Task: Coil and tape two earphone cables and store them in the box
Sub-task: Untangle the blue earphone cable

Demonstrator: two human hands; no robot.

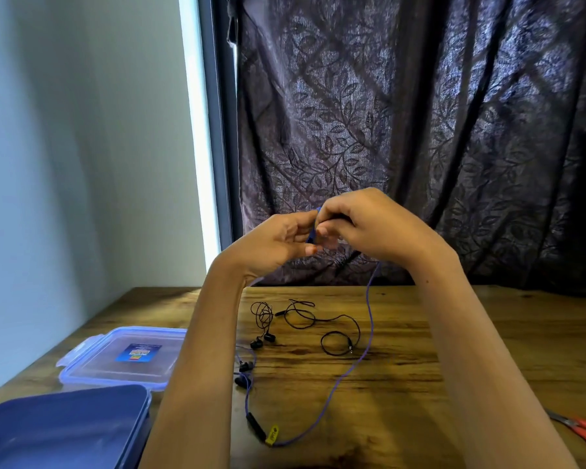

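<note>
Purple cable (pixel 370 316) being gripped by left hand (pixel 278 242), looped by pinching right hand (pixel 372 225); slack at 6 o'clock best being fed evenly.

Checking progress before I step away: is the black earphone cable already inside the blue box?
No, the black earphone cable lies loose and uncoiled on the wooden table, outside the blue box.
</note>
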